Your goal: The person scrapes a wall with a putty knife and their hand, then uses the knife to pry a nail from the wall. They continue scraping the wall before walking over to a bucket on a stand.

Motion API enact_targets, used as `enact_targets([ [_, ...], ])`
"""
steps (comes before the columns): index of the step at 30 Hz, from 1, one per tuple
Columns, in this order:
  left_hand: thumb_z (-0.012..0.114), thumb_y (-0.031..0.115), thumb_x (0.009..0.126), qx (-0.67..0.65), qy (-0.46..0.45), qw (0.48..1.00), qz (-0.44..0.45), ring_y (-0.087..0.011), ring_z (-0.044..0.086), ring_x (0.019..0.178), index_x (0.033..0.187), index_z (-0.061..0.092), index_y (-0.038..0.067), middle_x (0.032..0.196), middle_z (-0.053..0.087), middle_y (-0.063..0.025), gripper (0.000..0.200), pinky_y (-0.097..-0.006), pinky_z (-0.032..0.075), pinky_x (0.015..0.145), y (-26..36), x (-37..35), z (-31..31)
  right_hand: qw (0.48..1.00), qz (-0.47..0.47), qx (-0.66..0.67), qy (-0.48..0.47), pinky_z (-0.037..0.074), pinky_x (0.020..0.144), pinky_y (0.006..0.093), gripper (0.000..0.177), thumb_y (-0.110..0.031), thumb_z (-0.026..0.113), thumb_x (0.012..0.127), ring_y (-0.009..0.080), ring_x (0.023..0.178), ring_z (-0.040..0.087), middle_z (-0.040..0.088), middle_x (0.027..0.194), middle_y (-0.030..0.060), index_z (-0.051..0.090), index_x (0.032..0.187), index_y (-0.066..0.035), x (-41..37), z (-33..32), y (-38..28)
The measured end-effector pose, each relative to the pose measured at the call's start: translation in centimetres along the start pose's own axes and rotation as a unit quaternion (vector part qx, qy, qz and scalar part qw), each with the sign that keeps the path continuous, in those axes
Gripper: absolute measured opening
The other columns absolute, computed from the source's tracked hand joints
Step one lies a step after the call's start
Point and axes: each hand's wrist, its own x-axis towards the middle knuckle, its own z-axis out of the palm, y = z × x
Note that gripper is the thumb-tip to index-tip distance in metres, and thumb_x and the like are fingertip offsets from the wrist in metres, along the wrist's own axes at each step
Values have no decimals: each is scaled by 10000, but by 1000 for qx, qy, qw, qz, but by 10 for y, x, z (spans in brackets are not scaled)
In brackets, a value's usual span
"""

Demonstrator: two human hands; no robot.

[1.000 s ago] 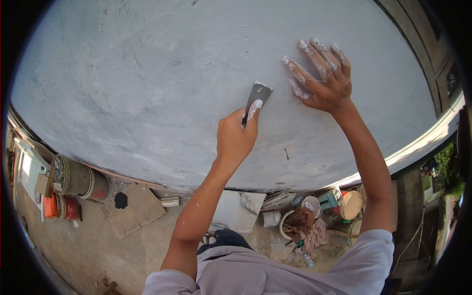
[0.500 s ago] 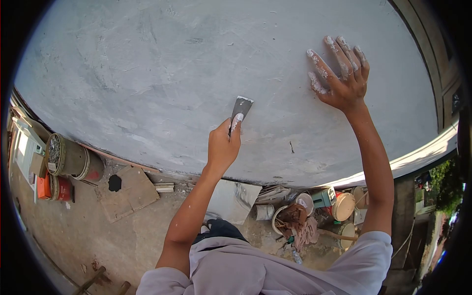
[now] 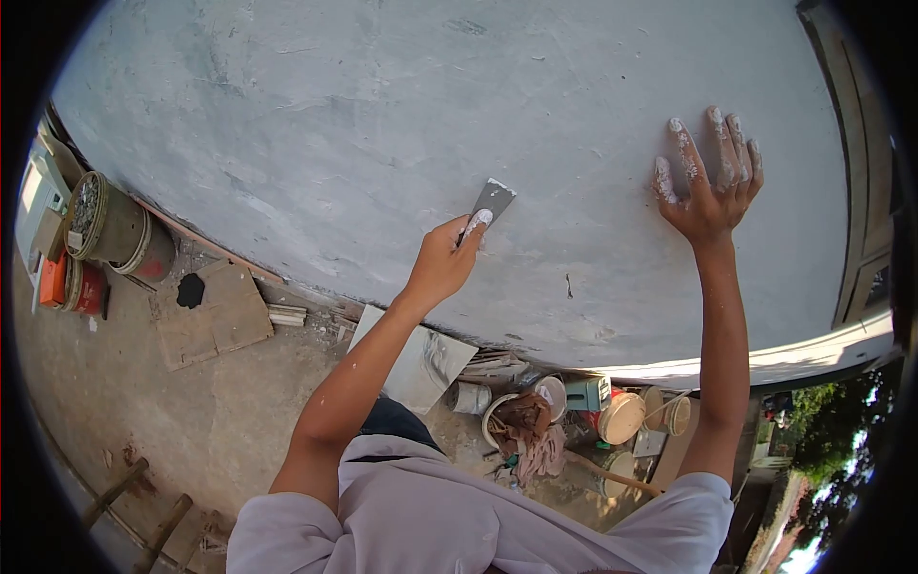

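Observation:
A grey plastered wall [image 3: 363, 153] with smears and small marks fills the upper part of the view. My left hand [image 3: 448, 253] is wrapped round a putty knife [image 3: 495, 199], its thumb coated white along the blade; the blade, white at its edge, points up and right against the wall. Spread fingers, spotted with white paste, show on my right hand [image 3: 712, 187], which rests on the wall at the right. A short dark mark [image 3: 569, 286] lies on the wall between and below the two hands.
Stacked buckets [image 3: 120, 225] and an orange box [image 3: 53, 279] stand at the left. A board [image 3: 215, 320] lies on the floor. Below the wall are a pale panel [image 3: 411, 364], a bucket with brown cloth [image 3: 526, 416] and a round lidded container [image 3: 623, 417]. Wooden poles [image 3: 120, 488] show bottom left.
The view has turned and shifted. My left hand and the putty knife appear slightly further right, the blade tilted more to the right. My right hand appears lower and further right, fingers still spread.

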Motion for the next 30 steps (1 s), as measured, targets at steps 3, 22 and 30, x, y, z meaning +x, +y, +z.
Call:
enact_targets([
  [3, 531, 223, 991, 25, 33, 999, 23, -61, 380, 555, 757, 571, 5, 576, 441, 12, 323, -270, 313, 501, -18, -5, 4, 1000, -7, 1, -1, 270, 1152, 410, 413, -297, 732, 770, 204, 1330, 422, 513, 1373, 34, 645, 1172, -265, 3, -1, 0],
  [22, 555, 226, 971, 52, 57, 996, 53, -80, 351, 534, 717, 557, -9, 546, 410, 4, 347, -293, 297, 481, 9, 11, 4, 1000, 16, -1, 11, 274, 1155, 406, 380, -387, 717, 770, 180, 1300, 450, 548, 1354, -15, 668, 1145, -348, -4, 5, 1],
  [30, 551, 231, 974, 42, 58, 995, 73, -82, 343, 535, 710, 545, -16, 544, 407, 2, 361, -298, 292, 480, 9, 12, 5, 1000, 0, 0, 14, 270, 1150, 403, 403, -333, 719, 779, 195, 1318, 430, 523, 1372, 13, 645, 1174, -293, 0, 2, 0],
])
